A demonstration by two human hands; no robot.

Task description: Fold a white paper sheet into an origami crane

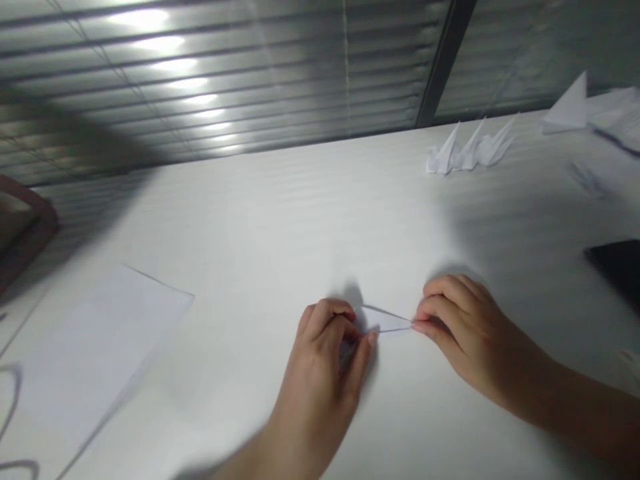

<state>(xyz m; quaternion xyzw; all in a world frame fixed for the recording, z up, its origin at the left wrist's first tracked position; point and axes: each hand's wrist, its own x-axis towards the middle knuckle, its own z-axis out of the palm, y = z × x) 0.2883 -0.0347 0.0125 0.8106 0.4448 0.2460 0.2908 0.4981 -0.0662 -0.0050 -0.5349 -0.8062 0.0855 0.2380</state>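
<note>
A small folded piece of white paper [387,320] lies between my two hands, low over the white table. It narrows to a point toward the right. My left hand [325,360] grips its wider left end, with the thumb below and the fingers curled over the top; that end is largely hidden. At the pointed tip, my right hand [465,327] pinches the paper between thumb and index finger.
Several folded paper cranes [470,150] stand in a row at the back right. Beyond them is a folded white paper triangle [570,110]. White paper sheets [105,353] lie at left. A dark flat object [617,270] sits at the right edge. Window blinds [225,73] border the table's back.
</note>
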